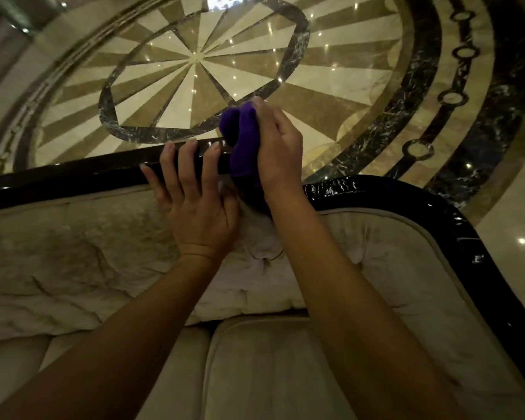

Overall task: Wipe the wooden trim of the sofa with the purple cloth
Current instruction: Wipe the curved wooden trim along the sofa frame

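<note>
The dark glossy wooden trim (73, 180) runs along the top of the beige tufted sofa back (82, 262) and curves down at the right (455, 225). My right hand (279, 150) is closed on the bunched purple cloth (243, 140) and presses it onto the top of the trim near the middle. My left hand (194, 198) rests just left of the cloth, its fingers spread and hooked over the trim, its palm against the upholstery. The cloth hides the trim under it.
Beyond the sofa back lies a polished marble floor (194, 56) with a radial star inlay and dark curved bands, dotted with light reflections. Beige seat cushions (270, 374) lie below my forearms.
</note>
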Demonstrator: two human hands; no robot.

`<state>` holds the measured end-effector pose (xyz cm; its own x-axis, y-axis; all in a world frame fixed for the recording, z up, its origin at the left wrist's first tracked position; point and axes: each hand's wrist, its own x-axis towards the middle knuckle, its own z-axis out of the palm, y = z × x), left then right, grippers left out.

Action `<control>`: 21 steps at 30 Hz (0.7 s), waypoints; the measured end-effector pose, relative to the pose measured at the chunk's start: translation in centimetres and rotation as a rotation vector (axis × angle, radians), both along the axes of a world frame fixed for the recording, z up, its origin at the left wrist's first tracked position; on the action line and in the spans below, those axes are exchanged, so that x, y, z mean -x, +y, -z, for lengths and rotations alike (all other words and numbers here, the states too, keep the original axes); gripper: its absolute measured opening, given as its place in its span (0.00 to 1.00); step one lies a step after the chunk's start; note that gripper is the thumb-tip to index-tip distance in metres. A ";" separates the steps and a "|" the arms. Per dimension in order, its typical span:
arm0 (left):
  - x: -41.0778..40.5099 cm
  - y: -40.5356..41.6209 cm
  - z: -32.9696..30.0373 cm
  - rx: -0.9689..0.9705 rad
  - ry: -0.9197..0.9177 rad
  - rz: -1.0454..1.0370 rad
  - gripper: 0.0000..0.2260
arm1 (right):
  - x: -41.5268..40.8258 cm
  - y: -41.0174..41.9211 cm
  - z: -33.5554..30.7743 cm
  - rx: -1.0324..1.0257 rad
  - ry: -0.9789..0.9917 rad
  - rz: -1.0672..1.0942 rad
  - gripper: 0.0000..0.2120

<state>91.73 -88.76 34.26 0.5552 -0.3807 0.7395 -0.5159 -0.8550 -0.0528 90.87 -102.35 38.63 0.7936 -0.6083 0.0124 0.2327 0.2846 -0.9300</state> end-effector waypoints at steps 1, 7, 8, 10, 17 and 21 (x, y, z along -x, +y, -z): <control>0.0 0.0 0.0 -0.002 0.001 -0.007 0.29 | -0.3 -0.4 0.2 0.056 0.002 -0.035 0.17; 0.8 -0.4 -0.6 -0.012 0.038 -0.061 0.30 | -1.2 -1.6 2.5 0.281 0.205 -0.162 0.15; 0.9 -0.5 -0.7 -0.016 0.045 -0.070 0.30 | -0.8 -1.5 3.5 0.508 0.250 -0.123 0.14; 1.2 -0.7 -0.8 -0.028 0.070 -0.090 0.30 | 0.8 -2.1 5.1 0.936 0.365 -0.064 0.16; 1.9 -0.2 -1.2 -0.075 0.090 -0.123 0.31 | 4.9 -7.8 5.8 1.708 0.589 -0.152 0.17; 2.5 0.0 -1.8 -0.083 0.143 -0.100 0.29 | 6.8 -10.8 5.1 1.798 0.696 -0.184 0.19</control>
<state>89.27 -88.75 36.07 0.6903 -0.3752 0.6187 -0.4363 -0.8980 -0.0578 84.04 -113.20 33.57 0.9769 -0.1666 0.1335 -0.1657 -0.9860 -0.0179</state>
